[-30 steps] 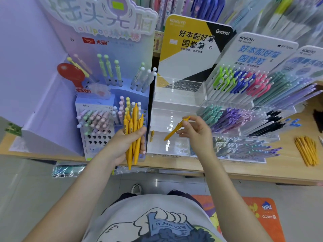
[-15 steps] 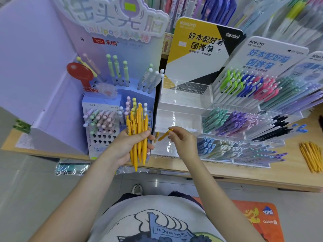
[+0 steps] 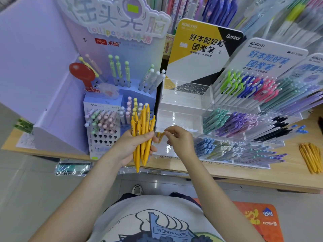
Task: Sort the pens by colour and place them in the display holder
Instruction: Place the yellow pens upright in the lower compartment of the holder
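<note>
A bundle of yellow pens [image 3: 142,135] is clasped upright in the left hand [image 3: 130,147]. One yellow pen [image 3: 160,136] is pinched by the right hand [image 3: 180,139], at three o'clock of the bundle, pointing toward it.

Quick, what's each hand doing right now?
Left hand: grips a bunch of yellow pens, tips pointing down.
Right hand: pinches one yellow pen beside the bunch.
</note>
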The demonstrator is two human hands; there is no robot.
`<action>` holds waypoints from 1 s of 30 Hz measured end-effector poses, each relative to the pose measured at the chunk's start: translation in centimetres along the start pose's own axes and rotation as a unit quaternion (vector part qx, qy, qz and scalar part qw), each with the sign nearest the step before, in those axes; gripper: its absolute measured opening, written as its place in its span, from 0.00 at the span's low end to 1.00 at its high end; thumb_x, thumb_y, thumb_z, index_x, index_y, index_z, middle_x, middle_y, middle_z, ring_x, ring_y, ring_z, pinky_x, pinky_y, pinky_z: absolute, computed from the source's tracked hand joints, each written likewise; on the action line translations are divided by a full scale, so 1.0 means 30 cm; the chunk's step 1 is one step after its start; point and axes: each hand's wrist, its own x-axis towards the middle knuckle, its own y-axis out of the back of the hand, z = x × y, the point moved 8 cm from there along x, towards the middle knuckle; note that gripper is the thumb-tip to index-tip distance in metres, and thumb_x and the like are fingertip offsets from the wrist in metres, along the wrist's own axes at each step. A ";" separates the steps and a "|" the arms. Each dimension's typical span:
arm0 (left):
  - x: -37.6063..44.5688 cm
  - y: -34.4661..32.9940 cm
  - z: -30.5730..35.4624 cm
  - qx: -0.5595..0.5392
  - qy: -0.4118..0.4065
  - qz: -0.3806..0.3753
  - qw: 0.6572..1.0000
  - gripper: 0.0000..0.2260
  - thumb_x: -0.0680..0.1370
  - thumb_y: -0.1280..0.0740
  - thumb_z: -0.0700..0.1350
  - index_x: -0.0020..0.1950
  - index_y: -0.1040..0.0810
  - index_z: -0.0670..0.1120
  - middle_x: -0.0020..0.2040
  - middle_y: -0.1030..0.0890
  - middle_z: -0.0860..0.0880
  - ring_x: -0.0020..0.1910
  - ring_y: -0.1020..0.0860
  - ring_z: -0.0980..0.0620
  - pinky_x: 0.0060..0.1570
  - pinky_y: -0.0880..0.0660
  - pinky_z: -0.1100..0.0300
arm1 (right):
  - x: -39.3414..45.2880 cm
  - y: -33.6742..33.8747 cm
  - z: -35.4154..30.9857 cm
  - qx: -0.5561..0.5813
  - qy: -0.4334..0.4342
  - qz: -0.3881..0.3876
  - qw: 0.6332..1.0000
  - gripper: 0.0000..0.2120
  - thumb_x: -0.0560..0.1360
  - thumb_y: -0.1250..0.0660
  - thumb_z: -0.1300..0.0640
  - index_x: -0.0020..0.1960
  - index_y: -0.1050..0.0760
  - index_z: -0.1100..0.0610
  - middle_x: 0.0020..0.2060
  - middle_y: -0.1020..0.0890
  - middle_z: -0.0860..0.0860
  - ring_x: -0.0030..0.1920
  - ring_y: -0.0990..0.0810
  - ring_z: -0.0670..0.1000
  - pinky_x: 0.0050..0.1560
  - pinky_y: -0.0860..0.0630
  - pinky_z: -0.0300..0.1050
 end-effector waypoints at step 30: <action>0.002 0.030 0.013 0.087 -0.001 0.047 0.995 0.06 0.79 0.32 0.45 0.50 0.21 0.42 0.37 0.16 0.46 0.30 0.19 0.50 0.32 0.20 0.58 | -0.090 0.148 0.029 0.190 -0.058 -0.034 0.980 0.11 0.82 0.39 0.60 0.60 0.22 0.61 0.43 0.15 0.58 0.38 0.17 0.58 0.42 0.20 0.53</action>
